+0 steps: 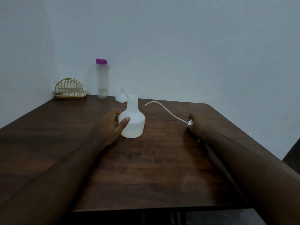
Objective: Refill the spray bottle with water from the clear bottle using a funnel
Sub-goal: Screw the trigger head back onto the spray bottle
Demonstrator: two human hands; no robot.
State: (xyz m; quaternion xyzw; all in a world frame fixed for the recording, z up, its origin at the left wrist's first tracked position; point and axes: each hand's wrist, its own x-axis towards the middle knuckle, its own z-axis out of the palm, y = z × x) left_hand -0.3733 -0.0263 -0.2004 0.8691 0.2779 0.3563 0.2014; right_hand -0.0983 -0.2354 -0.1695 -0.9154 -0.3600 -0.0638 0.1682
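The white translucent spray bottle [134, 120] stands upright in the middle of the dark wooden table [146, 168], its neck open with no top on it. My left hand [112, 125] grips its lower body, thumb across the front. My right hand [197, 125] holds the white spray head low over the table to the right; its long dip tube [164, 109] curves up and away to the left. The tall clear bottle [102, 80] with a purple lid stands at the back by the wall. A white funnel [121, 95] sits upside down behind the spray bottle.
A gold wire holder [70, 89] with a cloth in it stands in the far left corner. The wall runs close behind the table. The table's right edge slants past my right arm, with a dark chair part [292, 153] beyond it.
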